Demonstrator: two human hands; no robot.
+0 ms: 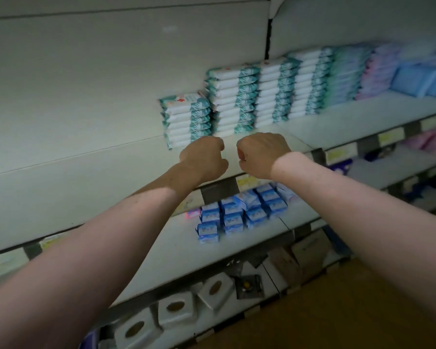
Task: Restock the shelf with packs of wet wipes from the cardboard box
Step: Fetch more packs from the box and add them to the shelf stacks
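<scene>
**Shelf** point(86, 157): a pale, deep board running across the middle of the frame. Its left half is lying bare, which is presumably where the restocking is heading.

**Packs of wet wipes** point(233, 104): white with teal ends, lying flat and piled in neat columns at centre and centre right. The columns are touching side by side and pushed to the back wall, ends facing out so the print is showing.

**Short stack** point(185, 119): the leftmost column, just left of the tall ones and standing only about half their height. By this reading it is the one being built up.

**Left hand** point(203, 157) and **right hand** point(261, 154): both are hovering at the centre of the frame, just in front of the short stack and close to each other without touching. Fingers are curling into loose fists and neither is holding a pack. No pack is in either hand, so a fresh pack would seem to be needed next.

**Cardboard box**: not showing anywhere in the frame.

**Other packs**: pale green point(347, 74), lilac point(378, 74) and blue point(418, 79) goods are continuing the row toward the upper right, blurred.

**Small blue packs** point(237, 212): sitting in rows on the shelf below, under the wrists.

**White boxes** point(176, 308): with oval openings, lining the bottom shelf at lower centre.
</scene>
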